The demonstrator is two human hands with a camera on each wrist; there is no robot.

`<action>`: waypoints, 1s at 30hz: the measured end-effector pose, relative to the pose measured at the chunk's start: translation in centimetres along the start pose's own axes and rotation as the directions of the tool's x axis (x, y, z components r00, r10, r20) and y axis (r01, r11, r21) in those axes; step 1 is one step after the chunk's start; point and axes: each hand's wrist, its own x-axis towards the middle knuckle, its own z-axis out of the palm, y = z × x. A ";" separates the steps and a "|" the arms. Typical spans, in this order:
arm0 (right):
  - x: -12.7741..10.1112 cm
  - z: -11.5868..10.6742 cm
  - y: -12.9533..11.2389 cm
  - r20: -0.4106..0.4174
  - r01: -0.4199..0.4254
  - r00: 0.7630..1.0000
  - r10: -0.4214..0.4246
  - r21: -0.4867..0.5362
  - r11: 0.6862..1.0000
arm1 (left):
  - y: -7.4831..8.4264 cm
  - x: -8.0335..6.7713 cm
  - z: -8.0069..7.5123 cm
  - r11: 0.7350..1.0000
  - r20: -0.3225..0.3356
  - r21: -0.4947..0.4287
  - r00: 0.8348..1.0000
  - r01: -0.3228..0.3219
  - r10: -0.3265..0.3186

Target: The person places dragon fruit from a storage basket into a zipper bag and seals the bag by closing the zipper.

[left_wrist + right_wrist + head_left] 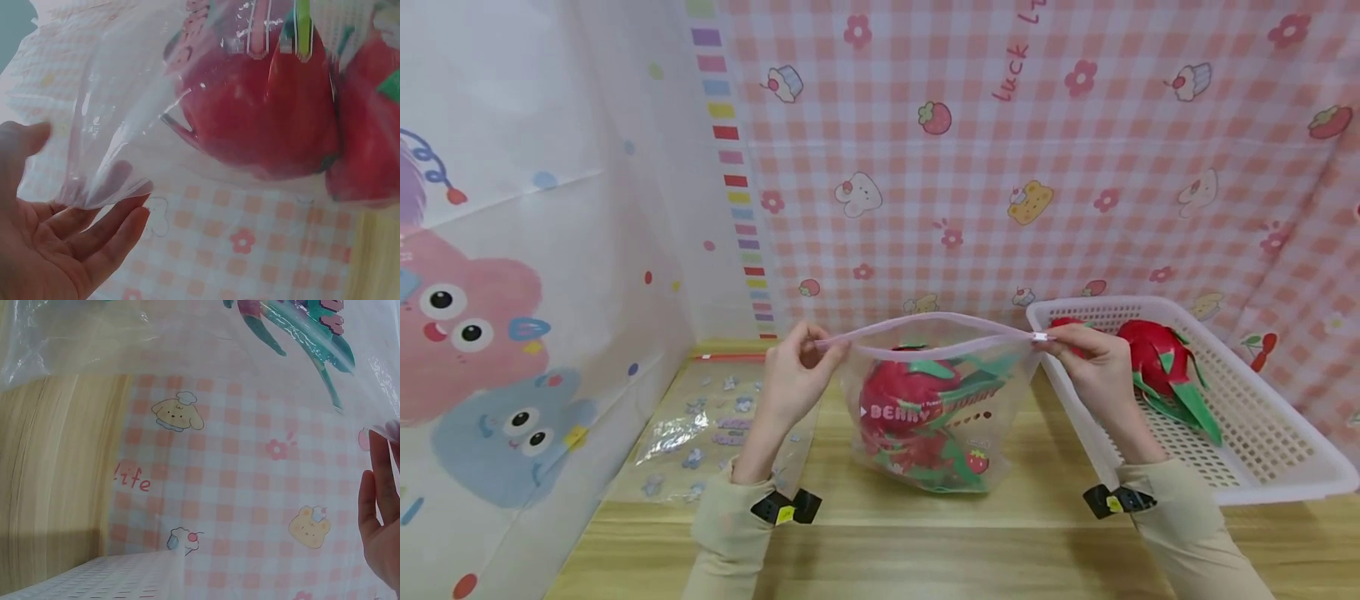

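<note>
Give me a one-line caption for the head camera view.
Two hands, left hand and right hand, hold a clear zip bag of red fruit open beside a white basket.

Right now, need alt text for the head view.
Two hands hold a clear zip bag of red dragon fruit upright on a wooden table: left hand pinches one end, right hand the slider. White basket at right.

Both forearms wear long, loose beige sleeves ending at the wrists. A black strap-mounted clip sits at each cuff; the left clip (786,507) and the right clip (1118,500) each carry a small yellow marking. Hands are bare.
</note>
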 end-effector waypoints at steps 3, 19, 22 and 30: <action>-0.1 0.2 -0.4 0.019 0.051 0.999 -0.051 0.039 0.998 | 0.4 -0.1 -0.1 0.994 -0.025 0.108 0.999 -0.032 0.035; 0.4 2.3 -3.0 0.022 0.095 0.995 -0.098 0.133 0.987 | 6.0 -1.0 5.9 0.512 -0.051 0.680 0.663 -0.525 0.747; 0.5 2.7 -3.5 0.012 0.096 0.995 -0.099 0.124 0.988 | 7.3 -0.5 7.6 0.434 0.025 0.673 0.604 -0.600 0.796; 0.4 3.1 -4.3 -0.020 0.162 0.986 -0.165 -0.126 0.979 | 8.4 0.9 10.7 0.262 0.237 0.719 0.582 -0.644 0.778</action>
